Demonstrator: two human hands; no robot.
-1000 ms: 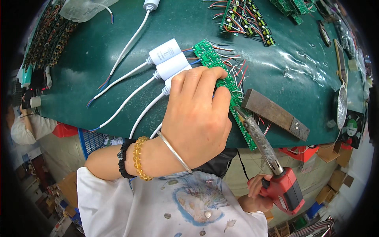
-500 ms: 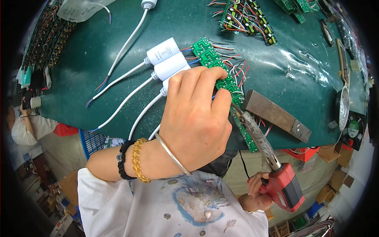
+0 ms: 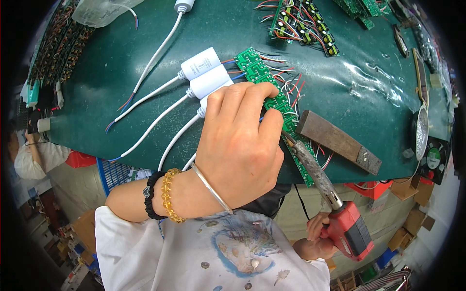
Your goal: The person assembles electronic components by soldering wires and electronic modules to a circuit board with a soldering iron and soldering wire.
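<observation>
Since half a second ago, the front end of the soldering iron (image 3: 328,188) has slipped slightly toward nine o'clock, closer to the thumb of the left hand (image 3: 241,140); that hand has barely moved. Nearest, between four and five o'clock, the right hand (image 3: 316,240) is wrapped around the iron's red and black handle. The barrel points up toward eleven o'clock, its tip just beside the left thumb, over the green circuit board strip (image 3: 277,103); I cannot tell whether they touch. The left hand, mid-picture, is narrow, fingers bent, forefinger tip over the strip; what it grips under the palm is hidden. A silver bangle (image 3: 212,187) circles its wrist.

The strip runs from twelve to four o'clock around this hand, thin wires (image 3: 297,94) sprouting from its far side. At three o'clock lies a grey-brown block (image 3: 335,139). At eleven, white cylinders (image 3: 200,64) sit side by side, the lowest partly under the hand, their white cables (image 3: 147,98) trailing toward eight. Farther off, boards with mounted components (image 3: 305,29) lie at one o'clock, and a clear plastic bag (image 3: 99,12) between ten and eleven.
</observation>
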